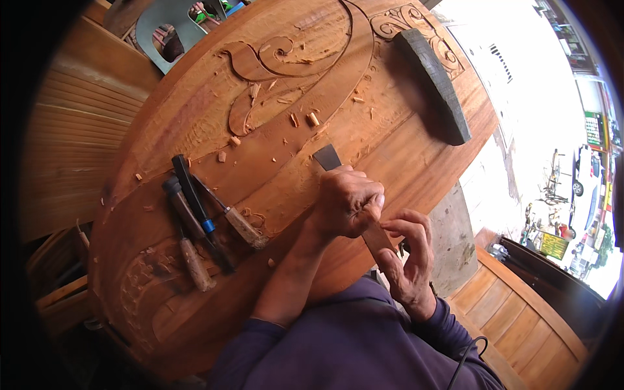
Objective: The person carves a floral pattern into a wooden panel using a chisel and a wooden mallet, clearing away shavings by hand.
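My left hand (348,201) is closed in a fist around a flat chisel (327,158). Its wide grey blade sticks out past my knuckles and points at the carved wooden panel (383,156). At the chisel's brown wooden handle, my right hand (413,260) has its thumb and curved fingers loosely about the back end; the rest of that grip is partly hidden. Carved scrolls and curls run across the panel's far part, with loose wood chips (313,119) scattered over them. The blade tip lies near the panel's surface; I cannot tell whether it touches.
Several carving tools, among them a wooden-handled chisel (244,227) and a black-handled tool (188,188), lie on the panel at left. A dark, heavy block (434,88) rests at the far right. Slatted wooden furniture (520,305) stands at right, and a grey-green chair (162,32) at far left.
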Tool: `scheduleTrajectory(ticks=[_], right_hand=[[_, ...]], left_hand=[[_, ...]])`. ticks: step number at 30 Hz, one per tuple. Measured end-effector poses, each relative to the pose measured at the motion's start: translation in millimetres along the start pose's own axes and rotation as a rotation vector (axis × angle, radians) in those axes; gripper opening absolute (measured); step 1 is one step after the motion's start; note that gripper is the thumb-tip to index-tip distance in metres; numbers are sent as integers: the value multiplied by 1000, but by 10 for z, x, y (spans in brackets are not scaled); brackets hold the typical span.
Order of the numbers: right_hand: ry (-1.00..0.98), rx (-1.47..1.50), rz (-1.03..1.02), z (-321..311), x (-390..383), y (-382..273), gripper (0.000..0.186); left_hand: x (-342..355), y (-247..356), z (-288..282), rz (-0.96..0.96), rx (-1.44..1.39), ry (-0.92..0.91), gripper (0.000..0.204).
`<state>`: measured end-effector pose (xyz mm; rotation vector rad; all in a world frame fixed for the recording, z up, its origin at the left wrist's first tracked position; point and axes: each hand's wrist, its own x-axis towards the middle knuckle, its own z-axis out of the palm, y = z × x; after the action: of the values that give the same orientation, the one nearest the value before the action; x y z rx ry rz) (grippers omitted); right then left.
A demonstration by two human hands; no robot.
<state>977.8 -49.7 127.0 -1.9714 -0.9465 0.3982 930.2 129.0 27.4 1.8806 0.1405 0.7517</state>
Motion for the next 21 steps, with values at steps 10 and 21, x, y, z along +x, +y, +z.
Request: scheduleTrajectory(ticks=[10,21], right_hand=[[-334,211,585,24,232,-174,43],[-240,375,642,186,269,178,37]], left_hand=[[84,-43,2,-40,-84,65,33],[-21,-26,160,-114,-21,140,35]])
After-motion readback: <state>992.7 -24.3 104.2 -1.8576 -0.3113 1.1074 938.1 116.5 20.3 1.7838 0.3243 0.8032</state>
